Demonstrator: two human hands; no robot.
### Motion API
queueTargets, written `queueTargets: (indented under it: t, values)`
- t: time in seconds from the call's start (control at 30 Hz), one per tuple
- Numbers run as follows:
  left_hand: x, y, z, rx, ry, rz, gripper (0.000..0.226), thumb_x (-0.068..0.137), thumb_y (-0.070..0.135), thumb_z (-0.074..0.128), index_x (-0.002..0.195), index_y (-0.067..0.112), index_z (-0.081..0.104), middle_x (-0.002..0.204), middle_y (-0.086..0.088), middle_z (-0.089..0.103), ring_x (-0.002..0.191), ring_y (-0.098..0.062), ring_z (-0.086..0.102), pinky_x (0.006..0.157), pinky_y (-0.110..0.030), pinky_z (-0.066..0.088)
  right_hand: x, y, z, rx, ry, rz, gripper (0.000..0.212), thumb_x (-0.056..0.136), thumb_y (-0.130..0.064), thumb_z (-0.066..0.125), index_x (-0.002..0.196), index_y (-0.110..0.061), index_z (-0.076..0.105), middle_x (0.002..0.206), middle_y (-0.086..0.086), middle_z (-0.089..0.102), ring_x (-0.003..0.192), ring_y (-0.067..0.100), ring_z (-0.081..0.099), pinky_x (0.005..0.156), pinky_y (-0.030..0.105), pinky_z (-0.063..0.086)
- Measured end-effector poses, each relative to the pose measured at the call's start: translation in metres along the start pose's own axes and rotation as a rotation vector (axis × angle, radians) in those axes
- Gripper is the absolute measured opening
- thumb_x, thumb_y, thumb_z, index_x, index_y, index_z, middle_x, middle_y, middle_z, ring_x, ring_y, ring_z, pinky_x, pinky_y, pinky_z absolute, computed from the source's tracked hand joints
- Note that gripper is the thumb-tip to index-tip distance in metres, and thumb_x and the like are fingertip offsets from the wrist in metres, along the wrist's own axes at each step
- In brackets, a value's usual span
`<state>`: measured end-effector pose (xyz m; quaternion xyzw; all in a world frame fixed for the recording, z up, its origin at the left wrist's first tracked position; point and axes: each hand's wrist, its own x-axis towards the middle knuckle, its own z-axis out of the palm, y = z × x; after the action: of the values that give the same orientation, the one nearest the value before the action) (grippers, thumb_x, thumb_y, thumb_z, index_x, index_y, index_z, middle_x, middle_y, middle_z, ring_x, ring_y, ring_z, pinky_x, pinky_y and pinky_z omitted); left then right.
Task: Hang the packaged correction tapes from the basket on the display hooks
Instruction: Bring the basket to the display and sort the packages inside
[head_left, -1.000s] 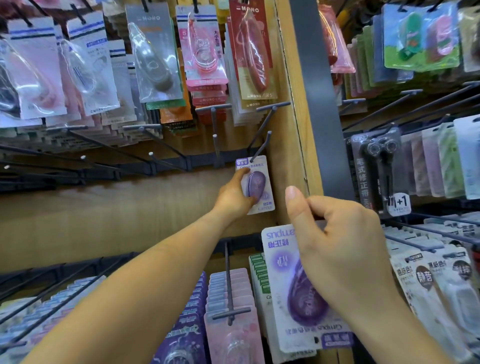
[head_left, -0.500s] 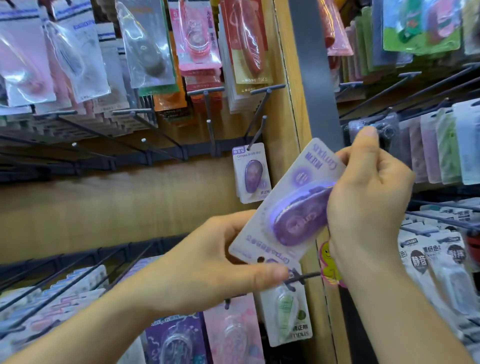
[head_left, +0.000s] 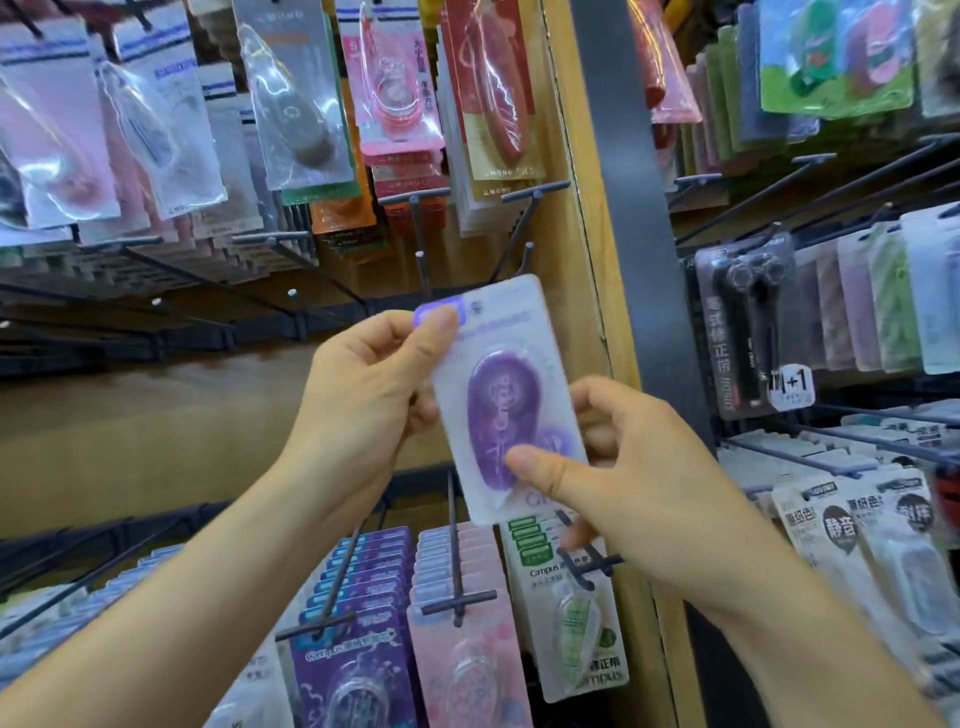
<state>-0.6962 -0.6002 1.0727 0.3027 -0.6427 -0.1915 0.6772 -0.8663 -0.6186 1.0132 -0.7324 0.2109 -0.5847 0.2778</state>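
Observation:
A purple correction tape in a white blister pack (head_left: 498, 364) stands upright in front of the wooden display panel. My left hand (head_left: 363, 400) pinches its top left corner, the thumb over the purple label. My right hand (head_left: 623, 483) grips its lower right part, thumb on the purple blister. Just above the pack a dark display hook (head_left: 519, 228) sticks out with nothing on its visible part. The pack hides the tape hung behind it. The basket is out of view.
Rows of dark hooks (head_left: 208, 286) jut out to the left. Packaged tapes hang above (head_left: 395, 93), below (head_left: 457, 623) and on the right rack (head_left: 748, 322). A wooden post (head_left: 587, 208) and dark upright (head_left: 623, 182) divide the two racks.
My hands turned the purple pack from tilted to upright and lifted it toward the hook. My left hand moved from its lower edge to its top left corner; my right now holds the bottom.

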Motion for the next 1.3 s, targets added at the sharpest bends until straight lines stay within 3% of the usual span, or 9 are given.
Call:
queueTargets:
  t: [0.17, 0.37, 0.57, 0.7, 0.8, 0.87, 1.0, 1.13, 1.3]
  values:
    - [0.007, 0.005, 0.017, 0.219, -0.126, 0.075, 0.008, 0.090, 0.021, 0.064, 0.092, 0.014, 0.068, 0.066, 0.008, 0.069, 0.051, -0.002, 0.058, 0.046, -0.014, 0.042, 0.008, 0.002, 0.016, 0.322, 0.149, -0.024, 0.033, 0.092, -0.015, 0.066, 0.120, -0.031, 0.057, 0.103, -0.005, 0.073, 0.086, 0.011, 0.073, 0.053, 0.027, 0.057]
    - [0.014, 0.002, 0.022, 0.241, -0.032, 0.091, 0.012, 0.097, 0.019, 0.057, 0.098, 0.009, 0.065, 0.061, 0.009, 0.069, 0.049, -0.002, 0.061, 0.042, -0.011, 0.041, 0.027, 0.003, 0.020, 0.175, 0.257, -0.102, 0.036, 0.092, -0.023, 0.068, 0.125, -0.025, 0.055, 0.111, -0.009, 0.069, 0.094, 0.007, 0.070, 0.066, 0.023, 0.060]
    - [0.018, -0.004, 0.014, 0.296, 0.041, 0.108, 0.010, 0.097, 0.024, 0.059, 0.095, 0.016, 0.065, 0.058, 0.007, 0.067, 0.045, -0.004, 0.056, 0.041, -0.015, 0.043, 0.032, 0.000, 0.021, 0.114, 0.262, -0.191, 0.057, 0.093, -0.019, 0.067, 0.128, -0.053, 0.038, 0.124, -0.018, 0.064, 0.102, 0.009, 0.069, 0.078, 0.030, 0.061]
    - [0.022, -0.007, 0.015, 0.310, 0.044, 0.090, 0.011, 0.096, 0.023, 0.062, 0.098, 0.015, 0.068, 0.059, 0.002, 0.069, 0.045, -0.007, 0.056, 0.040, -0.017, 0.042, 0.031, -0.006, 0.019, 0.188, 0.269, -0.175, 0.055, 0.097, -0.014, 0.061, 0.130, -0.054, 0.044, 0.113, -0.009, 0.070, 0.070, 0.016, 0.071, 0.048, 0.020, 0.051]
    - [0.026, -0.008, 0.015, 0.239, 0.008, 0.022, 0.017, 0.095, 0.019, 0.063, 0.111, 0.016, 0.067, 0.066, -0.001, 0.072, 0.050, -0.012, 0.058, 0.044, -0.023, 0.046, 0.032, -0.011, 0.019, 0.190, 0.287, -0.138, 0.036, 0.099, -0.016, 0.058, 0.105, -0.051, 0.053, 0.088, -0.004, 0.072, 0.043, 0.016, 0.062, 0.039, 0.021, 0.045]
    - [0.029, -0.006, 0.011, 0.193, -0.060, -0.049, 0.028, 0.094, 0.017, 0.064, 0.122, 0.021, 0.062, 0.082, -0.006, 0.076, 0.063, -0.019, 0.065, 0.055, -0.032, 0.055, 0.034, -0.014, 0.019, 0.187, 0.298, -0.097, 0.030, 0.100, -0.019, 0.057, 0.118, -0.043, 0.056, 0.089, -0.002, 0.071, 0.041, 0.016, 0.062, 0.038, 0.020, 0.045]
    - [0.032, -0.007, 0.007, 0.253, -0.154, -0.108, 0.029, 0.093, 0.013, 0.065, 0.122, 0.018, 0.064, 0.092, -0.009, 0.077, 0.074, -0.019, 0.072, 0.068, -0.034, 0.060, 0.032, -0.013, 0.013, -0.085, 0.244, -0.039, 0.030, 0.099, -0.024, 0.054, 0.122, -0.042, 0.050, 0.101, -0.004, 0.068, 0.063, 0.017, 0.069, 0.054, 0.029, 0.057]
    - [0.053, -0.027, 0.010, 0.403, -0.017, -0.134, 0.016, 0.094, 0.020, 0.065, 0.109, 0.014, 0.067, 0.097, -0.001, 0.074, 0.082, -0.012, 0.074, 0.062, -0.024, 0.060, 0.014, -0.008, 0.011, -0.606, 0.132, -0.050, 0.043, 0.095, -0.034, 0.051, 0.136, -0.041, 0.042, 0.112, -0.004, 0.058, 0.093, 0.018, 0.060, 0.081, 0.035, 0.051]
    - [0.095, -0.074, 0.014, 0.694, 0.087, -0.083, 0.012, 0.092, 0.020, 0.067, 0.101, 0.012, 0.067, 0.099, -0.008, 0.072, 0.083, -0.018, 0.072, 0.075, -0.041, 0.062, -0.005, -0.007, 0.011, -0.649, 0.110, -0.139, 0.041, 0.096, -0.035, 0.053, 0.137, -0.037, 0.050, 0.115, -0.016, 0.056, 0.101, 0.006, 0.056, 0.089, 0.030, 0.049]
